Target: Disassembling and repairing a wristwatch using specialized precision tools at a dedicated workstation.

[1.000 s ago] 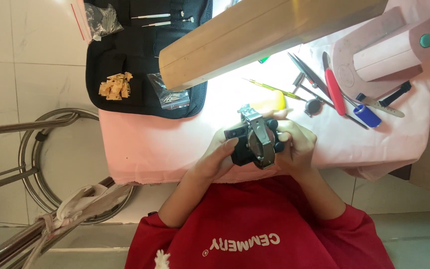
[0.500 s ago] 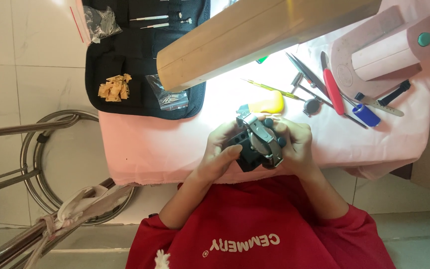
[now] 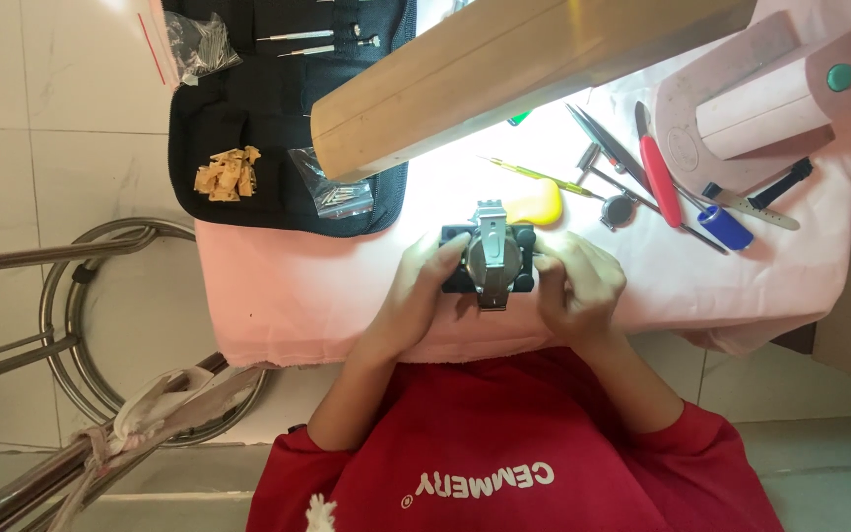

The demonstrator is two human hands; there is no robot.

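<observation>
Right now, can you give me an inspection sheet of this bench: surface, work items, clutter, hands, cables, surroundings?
Surface: pink cloth over the table, brightly lit in the middle.
Work items: black watch holder clamping a metal watch, held above the cloth.
Clutter: yellow tool, red-handled tool, blue-handled tool, black tool pouch with small bags of parts, tan pieces.
Hands: left hand and right hand grip the holder at its sides.
Cables: nothing seen.
Surroundings: wooden beam, pink lamp base, metal stool, tiled floor.
</observation>
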